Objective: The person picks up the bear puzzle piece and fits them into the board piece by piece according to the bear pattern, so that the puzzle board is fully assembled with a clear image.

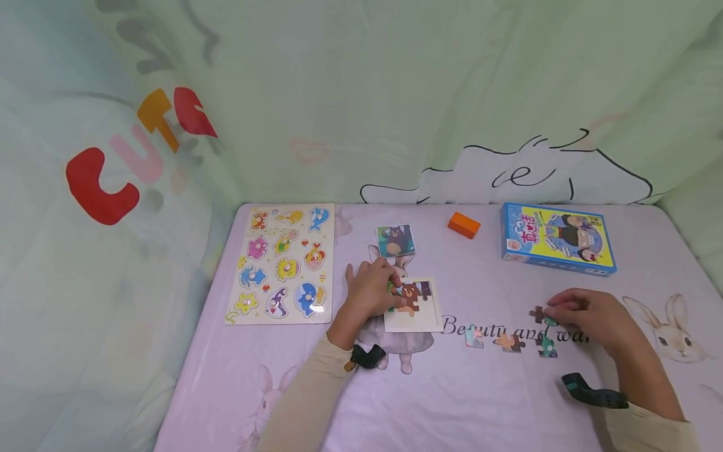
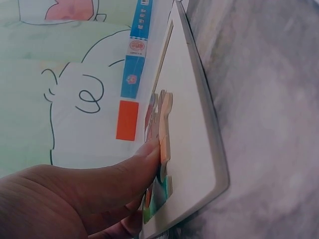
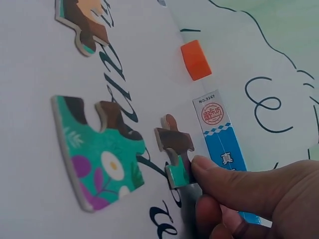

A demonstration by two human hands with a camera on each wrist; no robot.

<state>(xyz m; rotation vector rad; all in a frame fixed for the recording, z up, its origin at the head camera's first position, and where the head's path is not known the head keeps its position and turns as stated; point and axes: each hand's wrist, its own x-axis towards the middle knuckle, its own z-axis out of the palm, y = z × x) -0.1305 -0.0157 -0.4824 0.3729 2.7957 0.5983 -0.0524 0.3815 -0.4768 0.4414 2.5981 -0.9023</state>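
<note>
My left hand (image 1: 369,289) rests on a small white puzzle board (image 1: 418,321), its thumb and a fingertip against the joined bear pieces (image 1: 409,295). The left wrist view shows the thumb (image 2: 124,172) pressing those pieces, the other fingers partly hidden below it. Over on the right, my right hand (image 1: 590,314) pinches a brown and green puzzle piece (image 3: 174,142) between thumb and fingers. Near it lie a green flowered piece (image 3: 107,154), a brown and peach piece (image 1: 509,343) and a pale blue piece (image 1: 473,336).
A square bear picture card (image 1: 396,241) lies behind the board. To the left is a peg puzzle (image 1: 282,267) with sea animals. An orange block (image 1: 464,225) and a blue and yellow box (image 1: 559,238) sit toward the back, before a hanging cloth (image 1: 339,94).
</note>
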